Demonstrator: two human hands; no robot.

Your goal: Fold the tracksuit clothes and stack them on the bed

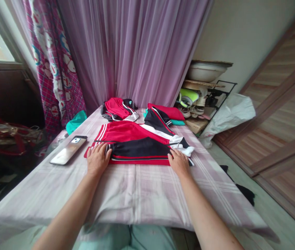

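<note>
A red, black and white track jacket (pixel 134 132) lies spread on the table in front of me. One black sleeve (pixel 142 149) is laid lengthwise along its near side, and the other sleeve (pixel 156 119) points away toward the back. My left hand (pixel 99 158) rests flat on the cuff end of the near sleeve, fingers stretched out. At the white collar end, my right hand (pixel 179 161) lies on the jacket near its zipper, fingers extended. Both hands press from above, and cloth under the palms is hidden.
A phone (pixel 70 149) lies left of the jacket. Behind it are a crumpled red and black garment (pixel 118 109) and a folded red and teal pile (pixel 165 113). The checked tablecloth (pixel 137 194) covers the table. A shoe rack (pixel 204 100) stands right, purple curtains (pixel 132 52) behind.
</note>
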